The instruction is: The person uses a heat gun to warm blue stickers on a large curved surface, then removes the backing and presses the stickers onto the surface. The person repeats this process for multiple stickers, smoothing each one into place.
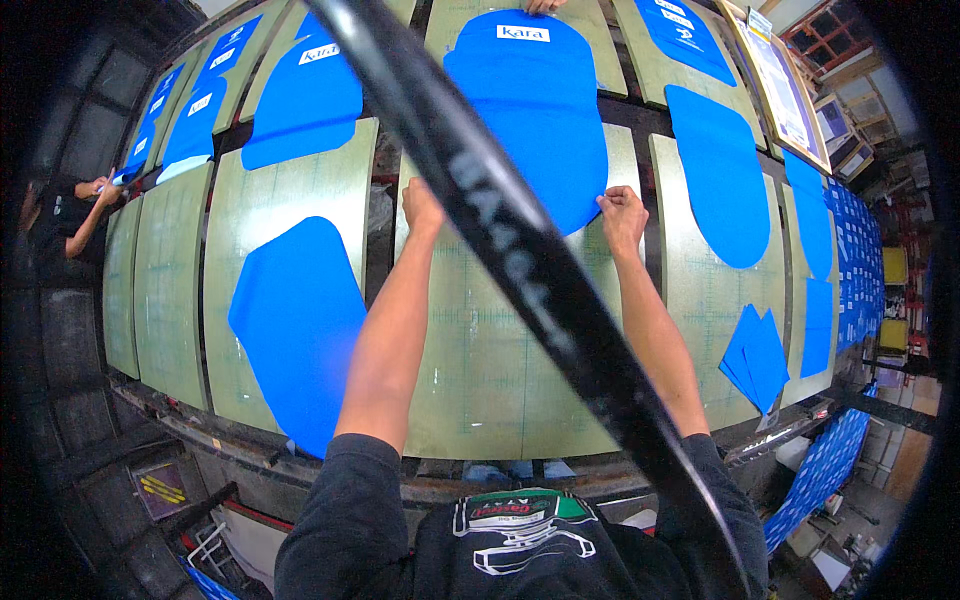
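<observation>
A blue fabric piece (532,142) with a rounded end lies on the pale green board in front of me. Near its far end is a white printed patch (523,33) bearing writing. My right hand (624,217) pinches the near right edge of this fabric between thumb and fingers. Across from it, my left hand (421,206) is curled at the fabric's left side. A black strap (480,187) crosses the view and hides the left fingertips and part of the fabric's edge. Beside my left forearm lies a second, plain blue fabric piece (296,322).
Another person's hand (545,6) touches the central fabric's far end. At far left, a person (79,217) handles blue fabric. More printed blue pieces (300,105) lie on neighbouring boards, with dark gaps between. A framed screen (780,82) rests at right, beyond small blue pieces (756,360).
</observation>
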{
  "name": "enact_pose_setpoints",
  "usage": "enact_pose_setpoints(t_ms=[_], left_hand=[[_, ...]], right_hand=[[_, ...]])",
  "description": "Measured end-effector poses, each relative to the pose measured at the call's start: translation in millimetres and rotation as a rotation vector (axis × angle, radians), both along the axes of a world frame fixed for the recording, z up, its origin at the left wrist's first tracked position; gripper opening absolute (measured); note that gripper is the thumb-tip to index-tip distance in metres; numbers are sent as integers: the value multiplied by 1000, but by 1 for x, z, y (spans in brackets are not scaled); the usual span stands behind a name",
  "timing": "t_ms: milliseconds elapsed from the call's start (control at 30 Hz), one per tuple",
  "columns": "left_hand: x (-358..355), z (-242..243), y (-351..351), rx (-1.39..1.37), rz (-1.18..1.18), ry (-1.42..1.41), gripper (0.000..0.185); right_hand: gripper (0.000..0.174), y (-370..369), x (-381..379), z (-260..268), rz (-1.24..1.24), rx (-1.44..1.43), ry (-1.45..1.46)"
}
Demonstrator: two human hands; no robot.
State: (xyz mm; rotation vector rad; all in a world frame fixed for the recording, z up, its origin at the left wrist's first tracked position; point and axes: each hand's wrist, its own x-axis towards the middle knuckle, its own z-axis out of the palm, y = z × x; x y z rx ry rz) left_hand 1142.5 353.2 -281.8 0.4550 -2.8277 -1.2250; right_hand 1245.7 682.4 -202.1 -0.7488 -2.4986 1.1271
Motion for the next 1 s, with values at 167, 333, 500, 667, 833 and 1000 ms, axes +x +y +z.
enact_pose_setpoints(t_ms=[167,333,500,667,833,1000], left_hand=[[33,43,4,165,9,-186,15],[37,57,10,213,-5,-157,19],[44,65,10,284,4,-154,19],[45,64,10,268,14,-156,18],[45,62,13,326,-1,-126,18],[45,51,3,339,52,-108,17]], right_hand=[[21,-8,18,1,23,3,-22],[23,5,16,-13,-14,-30,41],[26,3,18,-14,-40,-66,23],[27,4,19,-13,-43,-90,34],[27,10,17,-18,-52,-28,59],[25,-6,18,-8,-19,-74,26]])
